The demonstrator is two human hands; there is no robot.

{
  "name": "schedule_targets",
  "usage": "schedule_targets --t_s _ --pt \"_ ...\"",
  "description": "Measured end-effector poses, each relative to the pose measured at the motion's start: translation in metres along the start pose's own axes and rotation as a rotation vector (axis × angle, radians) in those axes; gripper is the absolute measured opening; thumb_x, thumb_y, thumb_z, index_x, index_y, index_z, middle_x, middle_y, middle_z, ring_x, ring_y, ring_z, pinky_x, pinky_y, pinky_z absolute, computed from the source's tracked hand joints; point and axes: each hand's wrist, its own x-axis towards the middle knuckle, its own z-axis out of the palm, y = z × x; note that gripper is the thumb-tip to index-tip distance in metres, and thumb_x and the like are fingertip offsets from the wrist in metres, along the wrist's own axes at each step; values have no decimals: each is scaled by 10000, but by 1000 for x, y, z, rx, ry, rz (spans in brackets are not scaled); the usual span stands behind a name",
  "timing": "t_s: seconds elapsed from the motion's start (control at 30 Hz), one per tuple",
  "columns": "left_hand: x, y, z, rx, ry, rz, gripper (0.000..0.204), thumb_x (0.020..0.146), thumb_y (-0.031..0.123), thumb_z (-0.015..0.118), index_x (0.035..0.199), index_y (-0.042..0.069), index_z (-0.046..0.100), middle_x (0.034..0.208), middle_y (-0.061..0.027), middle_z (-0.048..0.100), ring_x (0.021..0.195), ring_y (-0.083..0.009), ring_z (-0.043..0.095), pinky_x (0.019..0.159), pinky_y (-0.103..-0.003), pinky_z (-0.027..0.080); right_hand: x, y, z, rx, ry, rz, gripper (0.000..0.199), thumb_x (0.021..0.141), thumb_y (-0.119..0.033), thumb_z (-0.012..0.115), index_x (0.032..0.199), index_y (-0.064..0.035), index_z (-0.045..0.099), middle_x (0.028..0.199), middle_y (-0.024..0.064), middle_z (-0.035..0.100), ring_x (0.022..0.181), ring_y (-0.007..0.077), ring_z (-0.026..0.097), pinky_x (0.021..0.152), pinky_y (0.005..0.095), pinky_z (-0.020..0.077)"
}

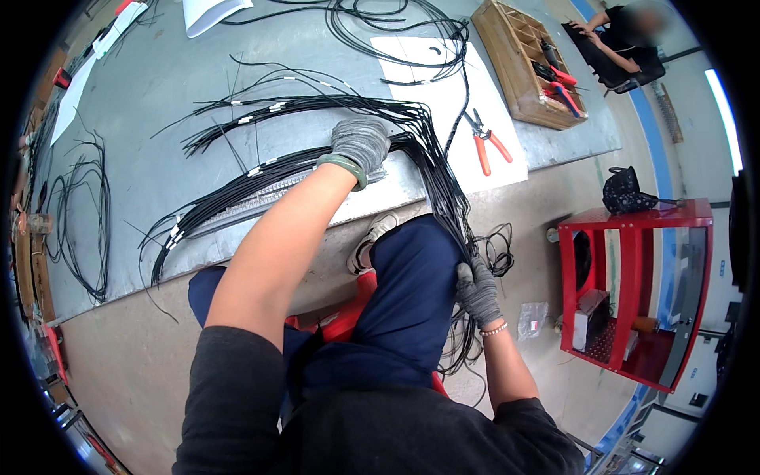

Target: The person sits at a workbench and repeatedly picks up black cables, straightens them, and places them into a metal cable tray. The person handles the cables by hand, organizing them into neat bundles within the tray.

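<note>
A thick bundle of black cables [419,131] with white labels lies along the bench, bends near its edge and hangs down beside my right knee. My left hand [360,145], in a grey glove, is closed over the nearer cables just before the bend; its fingertips are hidden. Lower down, beside my thigh, my right hand [477,291], also gloved, is wrapped round the hanging part of the bundle. Beneath the nearer cables runs a grey slotted strip [253,198]. Wire strippers [486,144] with orange handles lie on a white sheet [507,162] to the right of the bend.
A wooden compartment box [507,63] holding hand tools stands at the bench's far right. Coiled black cables lie at the back [340,32] and left [103,229]. A red cart [566,293] stands on the right. Another person [625,39] sits at far right.
</note>
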Motion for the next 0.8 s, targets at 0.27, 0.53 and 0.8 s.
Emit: schedule_targets --t_s 0.27,0.53,0.8 --pt "-8 6 -7 7 -35 -1 297 844 305 533 916 70 700 874 -148 675 854 -313 647 761 -440 502 65 -100 -3 -137 0 -185 298 901 -286 565 1013 -10 553 769 213 614 719 392 604 645 447 476" --pt "-39 28 -15 -12 129 575 322 845 235 556 1144 136 624 1169 -71 590 1085 -267 556 917 -376 456 78 -93 4 -177 -15 -159 286 897 -266 556 1015 -10 604 864 244 628 815 417 609 713 463 483" --pt "-40 49 15 99 3 810 293 807 252 581 1068 132 641 1003 -55 588 920 -231 575 848 -354 440 88 -82 -6 228 -169 -109 259 879 -227 600 1020 -14 639 870 197 654 805 335 636 717 386 495"
